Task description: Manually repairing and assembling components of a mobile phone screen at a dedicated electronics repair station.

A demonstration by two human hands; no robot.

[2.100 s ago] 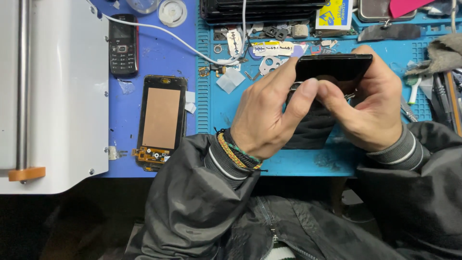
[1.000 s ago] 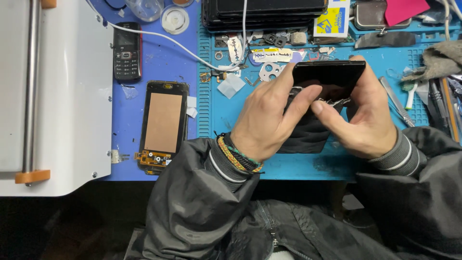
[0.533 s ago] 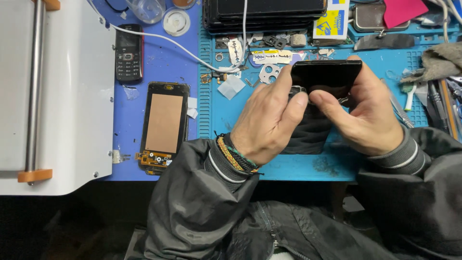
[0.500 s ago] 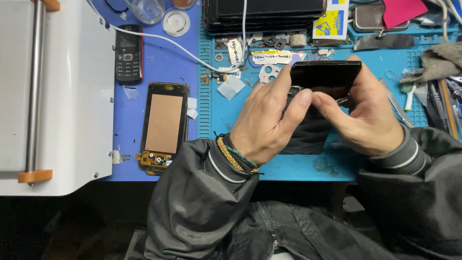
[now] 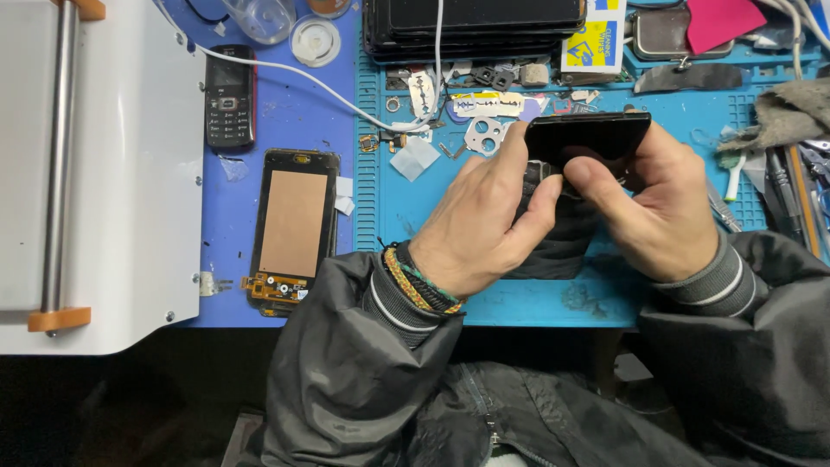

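Both hands hold a black smartphone edge-on above the blue work mat. My left hand grips its left end, index finger along the top edge and thumb pressing underneath. My right hand holds the right end, its thumb on the phone's lower face beside the left thumb. A dark cloth or pad lies on the mat beneath the hands, mostly covered by them. Braided bracelets circle my left wrist.
A phone display panel with a copper-coloured back lies left of the hands. A small black keypad phone sits further back. A white machine fills the left. Small parts, a white cable, stacked dark devices and tools crowd the back and right.
The hands and smartphone have stayed in nearly the same place. My thumbs have shifted slightly along the phone's underside, and the phone has tilted a little.
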